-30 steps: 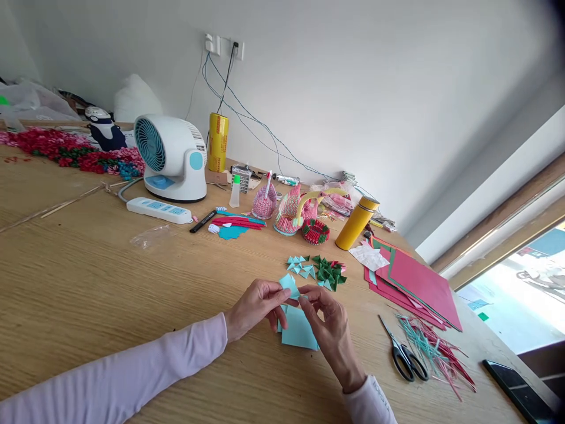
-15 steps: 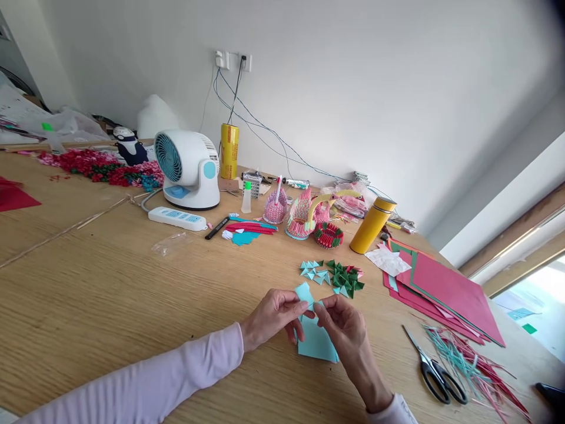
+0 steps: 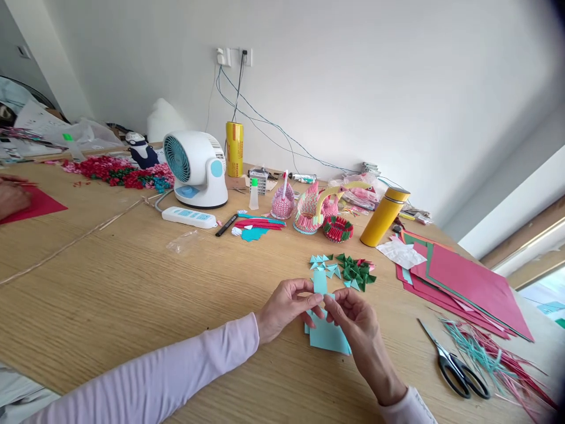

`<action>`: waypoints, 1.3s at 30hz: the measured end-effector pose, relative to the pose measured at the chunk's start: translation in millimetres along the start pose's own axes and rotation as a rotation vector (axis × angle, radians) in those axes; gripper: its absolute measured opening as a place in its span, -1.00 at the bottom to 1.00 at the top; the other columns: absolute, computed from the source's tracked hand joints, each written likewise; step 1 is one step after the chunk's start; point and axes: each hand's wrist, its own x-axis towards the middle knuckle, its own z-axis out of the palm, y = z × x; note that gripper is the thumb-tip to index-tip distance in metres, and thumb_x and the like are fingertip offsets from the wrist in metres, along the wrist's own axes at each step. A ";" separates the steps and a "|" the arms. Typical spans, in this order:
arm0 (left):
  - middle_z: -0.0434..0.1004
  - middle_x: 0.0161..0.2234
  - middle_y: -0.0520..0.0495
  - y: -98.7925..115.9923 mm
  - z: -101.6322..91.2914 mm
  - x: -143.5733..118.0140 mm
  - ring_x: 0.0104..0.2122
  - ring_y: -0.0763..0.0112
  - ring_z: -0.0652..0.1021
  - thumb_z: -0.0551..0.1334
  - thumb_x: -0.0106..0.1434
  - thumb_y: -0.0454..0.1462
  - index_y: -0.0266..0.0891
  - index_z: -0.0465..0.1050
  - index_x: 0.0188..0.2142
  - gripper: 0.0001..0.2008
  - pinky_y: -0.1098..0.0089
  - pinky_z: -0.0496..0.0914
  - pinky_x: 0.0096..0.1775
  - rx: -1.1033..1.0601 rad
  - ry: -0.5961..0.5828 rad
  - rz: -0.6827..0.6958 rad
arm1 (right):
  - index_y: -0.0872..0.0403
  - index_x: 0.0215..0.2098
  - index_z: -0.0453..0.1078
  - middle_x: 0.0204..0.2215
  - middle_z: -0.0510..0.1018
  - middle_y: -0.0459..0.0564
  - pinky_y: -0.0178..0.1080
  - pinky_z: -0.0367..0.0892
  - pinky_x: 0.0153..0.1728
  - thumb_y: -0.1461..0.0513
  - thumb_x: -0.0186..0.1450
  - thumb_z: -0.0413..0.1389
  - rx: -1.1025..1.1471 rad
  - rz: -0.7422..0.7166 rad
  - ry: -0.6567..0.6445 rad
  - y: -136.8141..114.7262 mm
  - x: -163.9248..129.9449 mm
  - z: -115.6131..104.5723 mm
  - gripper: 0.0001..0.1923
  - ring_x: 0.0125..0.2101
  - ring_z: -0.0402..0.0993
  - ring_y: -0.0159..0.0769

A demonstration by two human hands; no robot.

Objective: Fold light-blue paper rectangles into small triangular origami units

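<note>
Turned more upright since the earlier frame: the small light-blue paper strip [image 3: 320, 281]. Newly visible at the left of the brown wooden table [image 3: 176, 306]: another person's hand [image 3: 11, 197] on a red paper sheet [image 3: 46, 205].

Head view: the left hand [image 3: 289, 306] pinches the strip; the right hand [image 3: 357, 321] pinches narrowly at its lower right end. Both work above flat light-blue paper sheets [image 3: 329, 341], toward the table's near edge.

Risks, as judged: uneven pinching could skew a crease, unnoticed because fingers cover it. Lowering the right hand could drag the sheets. Reaching toward the back edge could scatter the dark-green folded paper triangles [image 3: 357, 273]. Sweeping toward the right edge could strike the black-handled metal scissors [image 3: 459, 371].
</note>
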 end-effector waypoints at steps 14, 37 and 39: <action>0.50 -0.40 -0.07 -2.8 1.4 -0.9 -0.50 0.46 0.54 0.35 0.10 -0.10 -0.38 0.50 -0.31 -0.66 0.50 0.43 -0.54 -0.005 -0.004 -0.048 | 0.08 -0.19 0.44 -0.45 0.47 -0.06 -0.35 0.21 -0.58 0.01 0.11 0.28 0.067 -0.002 0.059 -13.2 0.9 -4.4 -0.60 -0.54 0.30 -0.39; 0.47 -0.63 0.02 -3.8 -4.5 -2.8 -0.63 0.48 0.51 0.29 0.16 -0.08 -0.36 0.45 -0.33 -0.68 0.56 0.32 -0.64 0.095 -0.008 -0.083 | 0.01 -0.32 0.52 -0.29 0.44 0.02 -0.28 0.30 -0.39 0.25 0.26 0.12 -0.163 -0.279 -0.287 -4.9 4.7 -25.3 -0.88 -0.29 0.38 -0.25; 0.46 -0.64 0.03 -3.2 -5.1 -2.7 -0.65 0.49 0.50 0.29 0.17 -0.07 -0.36 0.45 -0.33 -0.67 0.56 0.30 -0.65 0.128 -0.018 -0.067 | 0.02 -0.28 0.52 -0.22 0.46 0.04 -0.27 0.30 -0.37 0.24 0.25 0.11 -0.192 -0.258 -0.326 -8.3 3.6 -28.2 -0.86 -0.27 0.39 -0.24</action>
